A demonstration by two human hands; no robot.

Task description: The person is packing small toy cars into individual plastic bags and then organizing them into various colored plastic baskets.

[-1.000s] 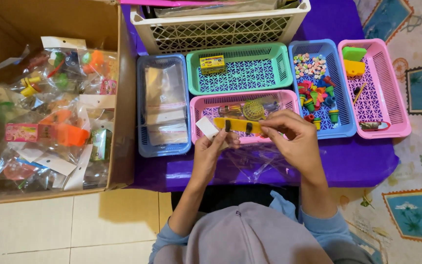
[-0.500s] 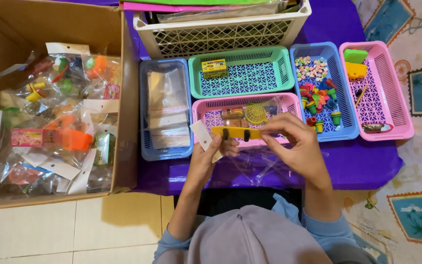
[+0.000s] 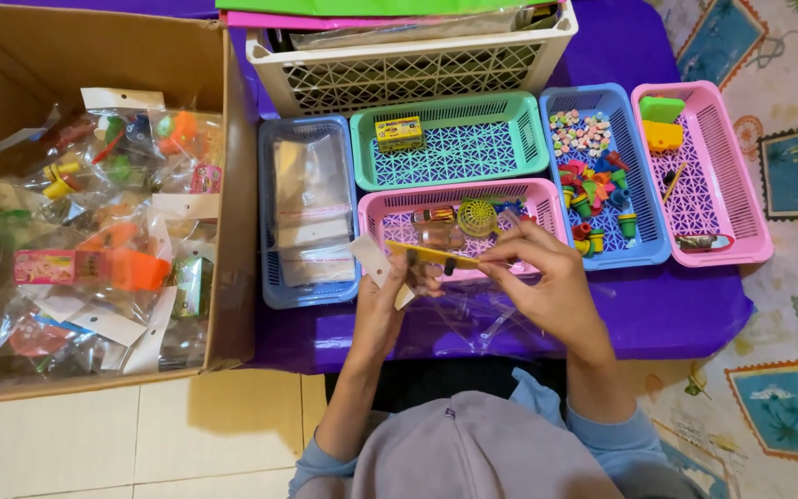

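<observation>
My left hand (image 3: 388,300) holds a clear plastic bag (image 3: 459,310) with a white card header (image 3: 368,259). My right hand (image 3: 538,277) pinches a flat yellow toy strip (image 3: 431,255) at the bag's mouth. Both hands hover over the front edge of a small pink basket (image 3: 547,199), which holds a yellow mesh ball (image 3: 477,218) and a few small toys.
A cardboard box (image 3: 233,212) of bagged toys stands at the left. On the purple table (image 3: 676,314) sit a blue basket of empty bags (image 3: 265,212), a green basket (image 3: 528,125) with a yellow box, a blue basket of small toys (image 3: 644,203), a pink basket (image 3: 741,185) and a white crate (image 3: 417,74).
My hands and the bag have shifted slightly toward me and down. The yellow strip has tilted in my right hand's fingers.
</observation>
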